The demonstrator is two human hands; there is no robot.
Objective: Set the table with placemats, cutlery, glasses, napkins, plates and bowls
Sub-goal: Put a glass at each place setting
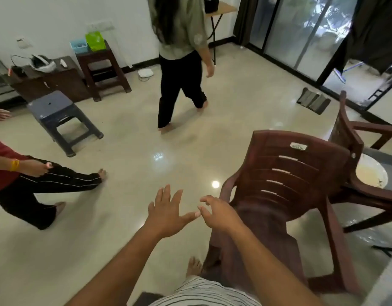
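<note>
- Brown plastic chair (285, 180) is standing just right of my hands, likely pulled out from the table.
- I'm holding my left hand (168, 210) out beside the chair, fingers spread, gripping nothing.
- My right hand (217, 214) is reaching chairward, fingers loosely curled, empty.
- A plate (371, 174) is lying behind the chair; I'm seeing no other tableware.

Both forearms are seen bare from the lower edge of the view up to the wrists, with no sleeve, watch or bracelet worn on them. No ring is seen on the left hand (166, 212) or the right hand (219, 214). A garment striped in white and dark grey (204, 292) is worn on the body. One bare foot (194, 267) is seen below.
</note>
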